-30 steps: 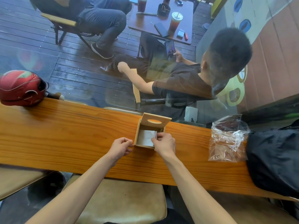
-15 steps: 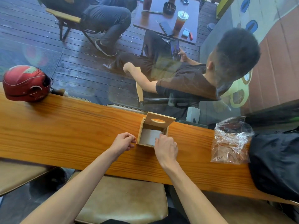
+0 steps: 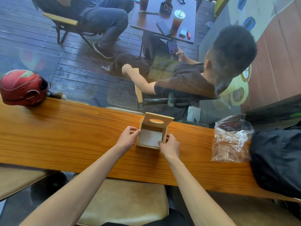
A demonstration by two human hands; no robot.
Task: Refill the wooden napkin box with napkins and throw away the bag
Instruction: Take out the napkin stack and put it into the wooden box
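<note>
The wooden napkin box [image 3: 147, 145] stands on the long wooden counter [image 3: 73, 131], its slotted lid [image 3: 157, 120] hinged up at the back. White napkins [image 3: 150, 137] lie flat inside it. My left hand [image 3: 127, 138] rests against the box's left wall with fingers curled. My right hand [image 3: 169, 146] grips the box's front right corner, fingertips at the edge of the napkins. A crumpled clear plastic bag [image 3: 231, 141] lies on the counter to the right, apart from both hands.
A black bag [image 3: 276, 159] lies on the counter's right end, touching the plastic bag. A red helmet [image 3: 22, 88] sits at the far left. Beyond the counter is a glass pane with seated people outside. A tan stool [image 3: 123, 203] is below me.
My left hand has moved from the counter up to the box's left wall. My right hand has shifted from over the napkins to the box's front right corner.
</note>
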